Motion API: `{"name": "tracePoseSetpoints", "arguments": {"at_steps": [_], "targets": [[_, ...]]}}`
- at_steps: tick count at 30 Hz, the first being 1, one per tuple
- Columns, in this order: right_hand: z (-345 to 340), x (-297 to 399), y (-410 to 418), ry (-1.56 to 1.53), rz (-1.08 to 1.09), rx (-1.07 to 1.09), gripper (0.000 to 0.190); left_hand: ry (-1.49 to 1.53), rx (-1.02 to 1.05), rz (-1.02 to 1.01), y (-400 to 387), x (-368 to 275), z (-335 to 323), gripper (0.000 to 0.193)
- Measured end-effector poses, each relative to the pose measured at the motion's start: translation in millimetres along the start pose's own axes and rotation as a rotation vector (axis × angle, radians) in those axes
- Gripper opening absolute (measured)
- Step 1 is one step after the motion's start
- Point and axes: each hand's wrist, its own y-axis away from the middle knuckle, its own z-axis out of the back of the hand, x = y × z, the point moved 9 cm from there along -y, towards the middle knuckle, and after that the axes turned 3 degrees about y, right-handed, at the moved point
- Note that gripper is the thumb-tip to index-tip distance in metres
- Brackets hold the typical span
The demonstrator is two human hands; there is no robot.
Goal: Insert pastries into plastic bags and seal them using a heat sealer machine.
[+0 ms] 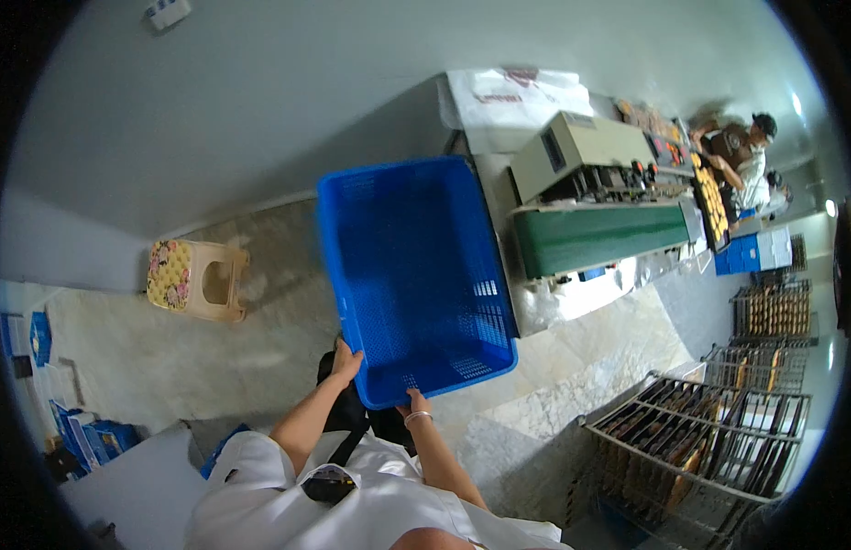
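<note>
A large blue perforated plastic basket (418,275) stretches out in front of me, its open side facing up. Only bare walls and floor show inside it. My left hand (346,362) grips the rim at the near left corner, thumb over the edge. On the near rim, to the right of that corner, my right hand (415,401) holds on, with a bracelet at its wrist. The basket's right side meets the end of a metal table (535,306); whether it rests on anything cannot be seen.
On the table stands a beige-housed machine (590,151) with a green conveyor belt (597,237). Beyond it, a person (738,155) works by a tray of baked pieces (709,196). A plastic stool (198,280) stands left. Rack trolleys (700,440) with trays stand right.
</note>
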Motion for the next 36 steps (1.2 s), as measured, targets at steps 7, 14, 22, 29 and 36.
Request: {"name": "tracePoseSetpoints", "arguments": {"at_steps": [7, 14, 22, 29, 36], "targets": [[12, -9, -21, -0.004, -0.029, 0.077, 0.033, -0.075, 0.027, 0.079, 10, -19, -1, 0.069], [17, 9, 27, 0.447, -0.037, -0.082, 0.042, 0.038, 0.031, 0.092, 15, -21, 1, 0.056], [17, 16, 62, 0.72, 0.072, -0.001, 0.044, 0.02, 0.005, 0.017, 9, -21, -5, 0.06], [112, 43, 83, 0.546, 0.315, 0.08, 0.045, -0.089, -0.011, -0.151, -12, 4, -10, 0.056], [397, 45, 19, 0.471, 0.438, -0.164, 0.039, -0.405, -0.45, -0.458, 43, -83, 8, 0.068]]}}
